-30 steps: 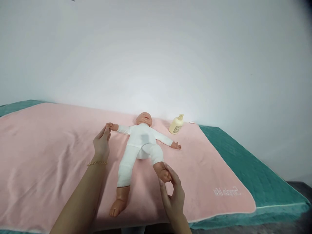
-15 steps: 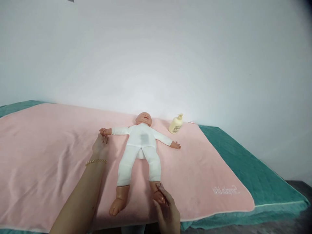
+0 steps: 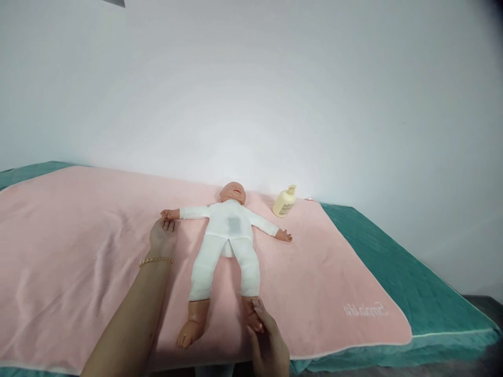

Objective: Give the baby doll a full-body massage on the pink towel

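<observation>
A baby doll (image 3: 227, 235) in a white suit lies face up on a pink blanket (image 3: 78, 246), arms spread and both legs stretched toward me. My left hand (image 3: 162, 236), with a gold bracelet at the wrist, rests on the blanket just below the doll's outstretched hand. Its fingers are loosely bent and hold nothing. My right hand (image 3: 269, 343) is at the near edge, with thumb and fingers closed around the doll's foot on the right. The doll's other foot (image 3: 187, 332) lies bare and free.
A cream pump bottle (image 3: 284, 201) stands on the blanket's far corner, right of the doll's head. The blanket covers a teal mattress (image 3: 396, 272) that is set against a white wall. The mattress edge drops off at the right and near sides.
My right hand has drawn the doll's bent leg down until it lies straight. My left hand has let go of the doll's hand and settled on the blanket just below it.
</observation>
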`<state>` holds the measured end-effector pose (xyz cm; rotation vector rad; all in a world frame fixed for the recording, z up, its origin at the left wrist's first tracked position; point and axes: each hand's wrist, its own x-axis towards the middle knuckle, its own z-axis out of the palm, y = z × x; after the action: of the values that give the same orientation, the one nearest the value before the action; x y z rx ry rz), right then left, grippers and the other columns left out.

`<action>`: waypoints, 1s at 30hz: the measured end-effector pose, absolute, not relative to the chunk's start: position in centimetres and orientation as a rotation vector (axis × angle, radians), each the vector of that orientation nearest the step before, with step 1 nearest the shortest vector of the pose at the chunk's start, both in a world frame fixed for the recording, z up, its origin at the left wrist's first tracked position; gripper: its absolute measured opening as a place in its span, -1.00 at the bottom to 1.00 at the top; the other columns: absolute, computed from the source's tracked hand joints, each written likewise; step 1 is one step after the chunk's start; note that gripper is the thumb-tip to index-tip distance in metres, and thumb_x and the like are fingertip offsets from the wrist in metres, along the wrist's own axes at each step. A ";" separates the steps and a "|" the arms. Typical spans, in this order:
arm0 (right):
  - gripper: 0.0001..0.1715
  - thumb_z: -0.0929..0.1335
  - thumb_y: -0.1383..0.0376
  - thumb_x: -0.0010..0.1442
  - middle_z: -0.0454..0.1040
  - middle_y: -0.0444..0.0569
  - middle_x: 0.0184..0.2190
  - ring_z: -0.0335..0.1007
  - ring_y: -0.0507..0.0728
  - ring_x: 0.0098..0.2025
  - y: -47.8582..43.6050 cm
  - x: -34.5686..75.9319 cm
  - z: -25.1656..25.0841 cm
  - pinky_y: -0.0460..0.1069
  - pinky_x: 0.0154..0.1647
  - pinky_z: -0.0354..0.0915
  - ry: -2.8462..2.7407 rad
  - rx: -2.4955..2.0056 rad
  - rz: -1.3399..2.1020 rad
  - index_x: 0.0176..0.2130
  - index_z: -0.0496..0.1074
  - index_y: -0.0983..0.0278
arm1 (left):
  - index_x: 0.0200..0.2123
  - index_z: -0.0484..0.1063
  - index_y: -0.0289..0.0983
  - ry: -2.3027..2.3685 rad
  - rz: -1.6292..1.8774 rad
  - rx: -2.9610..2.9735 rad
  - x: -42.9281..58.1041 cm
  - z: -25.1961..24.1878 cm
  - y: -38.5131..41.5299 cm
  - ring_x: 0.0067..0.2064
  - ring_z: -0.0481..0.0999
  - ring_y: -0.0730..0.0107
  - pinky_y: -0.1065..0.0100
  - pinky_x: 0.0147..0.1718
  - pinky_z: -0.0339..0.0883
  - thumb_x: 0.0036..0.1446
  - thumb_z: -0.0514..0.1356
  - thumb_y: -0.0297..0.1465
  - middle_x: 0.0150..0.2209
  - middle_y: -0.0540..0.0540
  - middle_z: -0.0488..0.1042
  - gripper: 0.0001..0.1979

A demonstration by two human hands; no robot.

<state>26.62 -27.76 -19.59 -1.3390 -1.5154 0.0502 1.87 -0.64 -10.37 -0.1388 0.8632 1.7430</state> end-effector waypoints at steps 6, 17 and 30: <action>-0.54 0.31 0.37 0.26 0.53 0.00 0.00 0.49 0.21 0.04 -27.4 27.0 -17.7 0.09 -0.06 0.53 -1.575 -1.305 -0.033 0.13 0.34 0.10 | -0.26 0.50 -0.27 0.911 1.761 0.001 2.2 -10.3 -1.3 -0.01 0.49 0.48 0.52 0.00 0.38 0.21 0.22 -0.48 -0.10 -0.10 0.52 -0.94; -0.68 0.28 0.37 0.30 0.41 0.11 0.06 0.36 0.23 0.13 -24.7 27.6 -11.8 0.19 0.04 0.44 -1.443 -1.313 0.049 0.05 0.35 0.19 | -0.11 0.56 -0.30 1.010 1.796 0.943 4.5 -9.3 -3.0 0.05 0.52 0.17 0.12 0.14 0.29 -0.04 0.40 -0.32 -0.04 -0.18 0.57 -0.62; -0.67 0.27 0.30 0.33 0.35 0.10 0.09 0.29 0.23 0.17 -18.7 26.2 -9.7 0.22 0.04 0.40 -1.409 -1.200 0.121 0.08 0.32 0.16 | -0.15 0.57 -0.21 1.041 1.477 1.585 6.5 -9.1 -4.7 0.05 0.50 0.11 0.09 0.14 0.27 -0.09 0.39 -0.32 -0.07 -0.14 0.58 -0.65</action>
<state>26.19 -18.67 -9.65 -1.1998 -1.4094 0.1211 6.48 -4.72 -9.08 1.5851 1.0409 1.4769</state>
